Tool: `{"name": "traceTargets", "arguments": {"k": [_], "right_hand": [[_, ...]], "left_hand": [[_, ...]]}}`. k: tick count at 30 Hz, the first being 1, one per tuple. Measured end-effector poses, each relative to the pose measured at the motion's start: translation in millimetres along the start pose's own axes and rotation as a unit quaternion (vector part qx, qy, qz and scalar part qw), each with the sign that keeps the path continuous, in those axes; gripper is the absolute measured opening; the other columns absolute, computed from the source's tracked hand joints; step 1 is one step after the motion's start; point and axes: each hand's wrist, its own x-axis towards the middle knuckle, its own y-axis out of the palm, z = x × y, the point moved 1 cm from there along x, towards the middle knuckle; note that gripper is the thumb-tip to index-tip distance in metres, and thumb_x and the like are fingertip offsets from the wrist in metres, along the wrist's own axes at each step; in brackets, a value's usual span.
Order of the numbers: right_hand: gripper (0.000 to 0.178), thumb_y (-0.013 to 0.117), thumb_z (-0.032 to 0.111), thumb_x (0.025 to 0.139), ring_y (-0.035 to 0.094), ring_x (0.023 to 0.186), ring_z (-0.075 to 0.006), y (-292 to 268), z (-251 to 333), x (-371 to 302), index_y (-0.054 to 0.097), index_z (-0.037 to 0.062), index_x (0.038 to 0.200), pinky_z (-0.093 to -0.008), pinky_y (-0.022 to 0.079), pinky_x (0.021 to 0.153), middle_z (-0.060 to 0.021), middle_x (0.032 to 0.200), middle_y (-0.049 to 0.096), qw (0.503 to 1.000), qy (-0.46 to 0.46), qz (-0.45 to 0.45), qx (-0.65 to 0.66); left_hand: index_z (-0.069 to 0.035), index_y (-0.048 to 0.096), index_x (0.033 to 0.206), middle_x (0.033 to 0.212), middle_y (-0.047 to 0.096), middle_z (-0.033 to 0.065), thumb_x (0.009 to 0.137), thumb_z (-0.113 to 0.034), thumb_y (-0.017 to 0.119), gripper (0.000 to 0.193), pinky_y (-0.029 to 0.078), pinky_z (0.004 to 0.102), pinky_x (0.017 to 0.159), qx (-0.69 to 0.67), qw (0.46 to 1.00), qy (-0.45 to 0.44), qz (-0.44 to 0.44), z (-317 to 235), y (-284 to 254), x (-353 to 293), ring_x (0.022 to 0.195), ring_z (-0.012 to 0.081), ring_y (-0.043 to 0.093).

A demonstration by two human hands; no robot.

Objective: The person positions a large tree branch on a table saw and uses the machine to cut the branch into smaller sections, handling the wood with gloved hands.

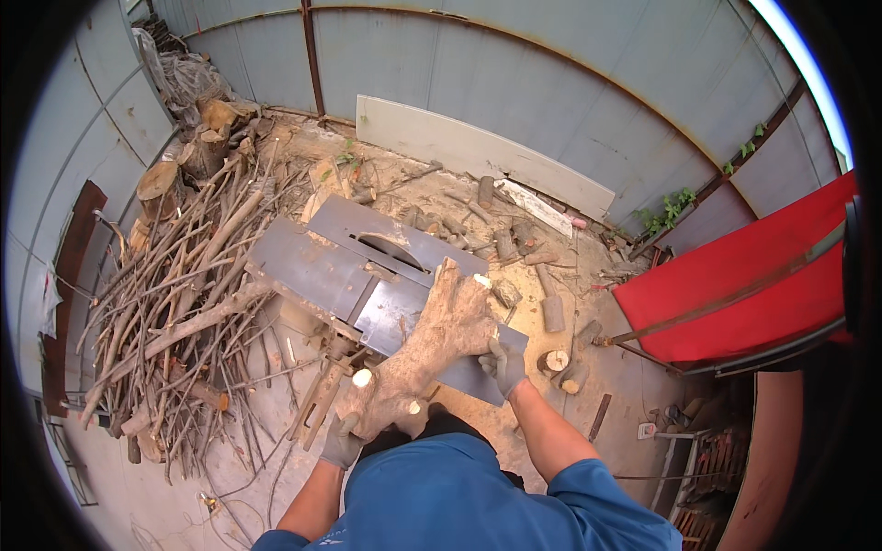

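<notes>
Holding: you had a thick, forked brown log (432, 332) in both hands, slanting over the near part of the flat grey metal saw table (308, 266)!
Left grip: your grey-gloved left hand (342, 444) was curled on the log's lower left end, close in by your body.
Right grip: your grey-gloved right hand (503, 367) was clasped on the stub at the log's right side.
Blade: the curved grey metal blade (390, 247) showed in its slot, beyond the log and apart from it.
Left flank: a tangled heap of thin brown branches (207, 275) sprawled there.
Right flank: short round-cut brown billets (552, 313) lay scattered on the sawdust-strewn floor.
</notes>
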Motion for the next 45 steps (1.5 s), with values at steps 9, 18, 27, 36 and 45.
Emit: {"name": "traceTargets", "arguments": {"k": [9, 18, 27, 36, 45], "right_hand": [[0.057, 0.068, 0.047, 0.103, 0.072, 0.097, -0.0236, 44, -8, 2, 0.056, 0.0030, 0.137, -0.0361, 0.060, 0.084, -0.0131, 0.120, 0.071, 0.987, 0.026, 0.055, 0.149], [0.055, 0.074, 0.046, 0.099, 0.075, 0.096, -0.0212, 55, 14, -14, 0.066, -0.0057, 0.115, -0.0285, 0.059, 0.075, -0.0135, 0.105, 0.075, 0.990, 0.016, 0.055, -0.126], [0.054, 0.071, 0.043, 0.102, 0.071, 0.083, -0.0201, 70, 54, 17, 0.059, -0.0023, 0.128, -0.0315, 0.060, 0.072, -0.0153, 0.107, 0.072, 1.000, -0.021, 0.003, -0.022], [0.052, 0.065, 0.048, 0.104, 0.072, 0.078, -0.0205, 21, 63, 44, 0.066, -0.0021, 0.115, -0.0328, 0.060, 0.065, -0.0128, 0.098, 0.074, 0.995, -0.008, 0.013, -0.098], [0.050, 0.057, 0.045, 0.108, 0.073, 0.073, -0.0259, -34, 45, 124, 0.070, -0.0019, 0.098, -0.0394, 0.056, 0.065, -0.0198, 0.087, 0.073, 0.857, -0.205, 0.011, -0.473]], "left_hand": [[-0.014, 0.045, 0.155, 0.141, 0.063, 0.0081, 0.099, -0.045, 0.067, 0.068, 0.060, 0.0470, 0.098, -0.068, 0.992, 0.034, -0.101, 15, -15, 40, 0.125, 0.0266, 0.065], [-0.015, 0.039, 0.160, 0.153, 0.054, 0.0097, 0.095, -0.052, 0.069, 0.080, 0.054, 0.0496, 0.107, -0.047, 0.996, 0.051, -0.060, 37, 32, 18, 0.137, 0.0296, 0.057], [-0.018, 0.039, 0.160, 0.154, 0.053, 0.0081, 0.090, -0.063, 0.072, 0.091, 0.054, 0.0603, 0.103, -0.100, 0.993, -0.019, -0.059, 22, 21, 37, 0.139, 0.0325, 0.054], [-0.014, 0.039, 0.159, 0.153, 0.054, 0.0100, 0.096, -0.053, 0.070, 0.080, 0.058, 0.0488, 0.103, -0.060, 0.995, 0.013, -0.074, 18, 20, 38, 0.136, 0.0296, 0.057], [-0.012, 0.040, 0.159, 0.157, 0.051, 0.0128, 0.100, -0.041, 0.068, 0.072, 0.050, 0.0544, 0.113, -0.183, 0.983, 0.021, -0.030, 41, 1, 54, 0.141, 0.0329, 0.053]]}}
